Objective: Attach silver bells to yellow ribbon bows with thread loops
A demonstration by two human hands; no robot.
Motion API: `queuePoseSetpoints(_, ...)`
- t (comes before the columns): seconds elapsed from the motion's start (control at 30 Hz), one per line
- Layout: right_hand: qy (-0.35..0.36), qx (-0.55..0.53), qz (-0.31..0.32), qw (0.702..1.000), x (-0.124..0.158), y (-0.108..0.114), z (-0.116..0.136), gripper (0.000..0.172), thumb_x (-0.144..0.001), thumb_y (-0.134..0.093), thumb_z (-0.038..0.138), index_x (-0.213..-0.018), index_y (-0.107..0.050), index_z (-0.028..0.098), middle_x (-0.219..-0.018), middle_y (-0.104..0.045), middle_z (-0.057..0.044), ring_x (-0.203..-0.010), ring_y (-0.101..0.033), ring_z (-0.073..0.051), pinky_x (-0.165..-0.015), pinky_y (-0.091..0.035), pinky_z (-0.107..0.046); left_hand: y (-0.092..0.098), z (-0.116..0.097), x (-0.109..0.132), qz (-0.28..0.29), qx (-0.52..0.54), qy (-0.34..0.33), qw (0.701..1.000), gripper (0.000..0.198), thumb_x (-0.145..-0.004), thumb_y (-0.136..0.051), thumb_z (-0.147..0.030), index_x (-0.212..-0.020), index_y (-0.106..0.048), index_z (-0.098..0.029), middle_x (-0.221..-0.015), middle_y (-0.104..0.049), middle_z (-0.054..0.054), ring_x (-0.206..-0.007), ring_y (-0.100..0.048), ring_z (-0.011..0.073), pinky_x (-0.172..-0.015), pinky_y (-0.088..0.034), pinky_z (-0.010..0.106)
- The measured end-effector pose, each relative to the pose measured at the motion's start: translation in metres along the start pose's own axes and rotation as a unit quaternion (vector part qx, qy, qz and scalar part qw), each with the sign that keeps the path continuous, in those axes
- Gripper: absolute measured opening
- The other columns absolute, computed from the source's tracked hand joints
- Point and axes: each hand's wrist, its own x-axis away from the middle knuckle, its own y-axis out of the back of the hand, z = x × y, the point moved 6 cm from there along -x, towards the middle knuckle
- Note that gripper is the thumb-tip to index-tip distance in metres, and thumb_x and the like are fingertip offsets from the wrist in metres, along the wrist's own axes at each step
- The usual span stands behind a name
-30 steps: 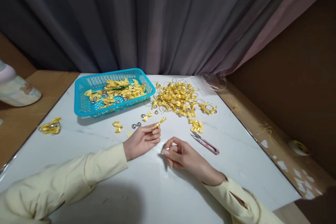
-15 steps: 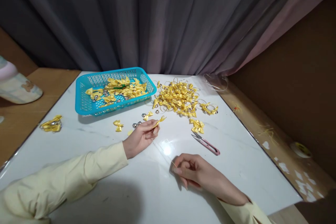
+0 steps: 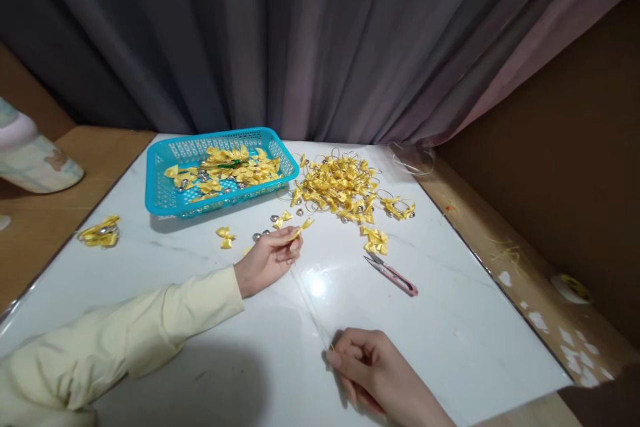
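Observation:
My left hand (image 3: pixel 269 259) rests on the white table (image 3: pixel 450 320) and pinches a small yellow ribbon bow (image 3: pixel 301 227) between thumb and fingers. A thin pale thread (image 3: pixel 311 307) runs taut from the bow down to my right hand (image 3: pixel 373 370), which is closed around its end near the table's front edge. Just beyond my left hand lie loose yellow bows (image 3: pixel 225 237) and small silver beads (image 3: pixel 260 236).
A blue plastic basket (image 3: pixel 165 197) with bows and beads stands at the back left. A heap of yellow bows with wire loops (image 3: pixel 340 187) lies beside it. Pink thread snips (image 3: pixel 395 275) lie right of centre. A yellow bundle (image 3: pixel 99 231) sits at the left edge. A dark curtain hangs behind.
My right hand has drawn back toward me from beside the left hand, pulling the thread out long. The left hand has stayed put with the bow.

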Motion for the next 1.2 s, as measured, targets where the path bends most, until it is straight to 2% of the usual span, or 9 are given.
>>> queuePoseSetpoints(0.13,-0.007,0.032,-0.013,0.999,0.002,0.001,-0.003,0.044,-0.075,-0.059,0.054,-0.057,-0.045,0.017,-0.042,-0.047,0.005,-0.028,-0.024,-0.002,-0.033,-0.015,-0.020,0.000,0.001,0.001,0.015,-0.005,0.000,1.000,0.013,-0.076,-0.055,-0.005,-0.064,-0.053,-0.010,-0.056,-0.044,-0.002,-0.042,-0.030,0.0028,-0.044,-0.030,0.015)
queuePoseSetpoints(0.27,-0.014,0.197,0.013,0.980,0.009,0.013,0.007,0.045,-0.074,-0.060,0.055,-0.054,-0.044,0.018,-0.039,-0.039,0.006,-0.030,-0.031,-0.005,-0.033,-0.021,-0.020,0.000,0.002,0.002,0.019,-0.015,0.002,1.000,0.011,-0.076,-0.058,-0.008,-0.065,-0.054,-0.010,-0.057,-0.046,0.000,-0.044,-0.033,0.0033,-0.043,-0.028,0.014)
queuePoseSetpoints(0.4,0.085,0.298,-0.129,0.942,0.005,0.044,0.048,0.039,-0.083,-0.049,0.052,-0.065,-0.052,0.017,-0.049,-0.049,0.003,-0.041,-0.045,-0.008,-0.044,-0.033,-0.023,-0.001,0.001,0.002,0.001,-0.027,-0.001,1.000,0.010,-0.073,-0.062,-0.009,-0.065,-0.055,-0.010,-0.059,-0.048,0.000,-0.047,-0.036,0.0038,-0.042,-0.026,0.014)
queuePoseSetpoints(0.5,0.173,0.240,-0.120,0.948,-0.017,0.038,0.070,0.027,-0.080,-0.058,0.045,-0.084,-0.055,0.018,-0.079,-0.064,-0.005,-0.072,-0.060,-0.016,-0.064,-0.047,-0.028,-0.005,-0.002,0.002,0.019,-0.063,-0.006,0.998,0.013,-0.074,-0.065,-0.014,-0.066,-0.055,-0.010,-0.058,-0.050,0.001,-0.047,-0.036,0.0035,-0.042,-0.022,0.013)
queuePoseSetpoints(0.63,0.229,0.039,-0.002,0.973,-0.057,0.012,0.078,0.047,-0.068,-0.072,0.037,-0.104,-0.046,0.020,-0.105,-0.059,-0.008,-0.100,-0.057,-0.017,-0.088,-0.046,-0.034,-0.008,-0.004,0.005,0.054,-0.113,-0.016,0.992,0.018,-0.077,-0.067,-0.023,-0.070,-0.056,-0.011,-0.055,-0.051,0.000,-0.044,-0.033,0.0029,-0.045,-0.025,0.014)
queuePoseSetpoints(0.73,0.220,-0.067,0.052,0.972,-0.077,0.000,0.080,0.050,-0.061,-0.079,0.031,-0.096,-0.044,0.021,-0.093,-0.058,-0.001,-0.087,-0.060,-0.013,-0.081,-0.048,-0.030,-0.007,-0.003,0.007,0.060,-0.125,-0.013,0.990,0.021,-0.075,-0.069,-0.028,-0.072,-0.056,-0.012,-0.054,-0.050,-0.001,-0.045,-0.036,0.0038,-0.046,-0.027,0.014)
queuePoseSetpoints(0.87,0.204,-0.078,0.056,0.974,-0.088,-0.003,0.082,0.042,-0.063,-0.078,0.031,-0.088,-0.046,0.019,-0.081,-0.056,0.003,-0.055,-0.052,-0.005,-0.056,-0.044,-0.022,-0.011,-0.003,0.008,0.076,-0.135,-0.015,0.988,0.026,-0.072,-0.072,-0.031,-0.070,-0.055,-0.012,-0.056,-0.050,-0.001,-0.045,-0.037,0.0040,-0.044,-0.030,0.015)
queuePoseSetpoints(1.03,0.215,-0.055,0.045,0.974,-0.091,-0.003,0.079,0.036,-0.068,-0.074,0.038,-0.083,-0.048,0.017,-0.070,-0.059,0.002,-0.062,-0.054,-0.009,-0.060,-0.041,-0.024,-0.013,-0.004,0.008,0.083,-0.154,-0.022,0.984,0.024,-0.074,-0.069,-0.033,-0.072,-0.055,-0.013,-0.054,-0.048,-0.002,-0.045,-0.038,0.0070,-0.043,-0.043,0.019)
queuePoseSetpoints(1.2,0.214,0.025,0.039,0.976,-0.088,-0.004,0.077,0.030,-0.078,-0.062,0.043,-0.082,-0.052,0.014,-0.061,-0.060,0.001,-0.050,-0.037,-0.006,-0.049,-0.026,-0.022,-0.011,-0.003,0.007,0.095,-0.158,-0.030,0.982,0.022,-0.077,-0.065,-0.032,-0.073,-0.054,-0.014,-0.052,-0.043,-0.004,-0.041,-0.034,0.0069,-0.038,-0.048,0.024)
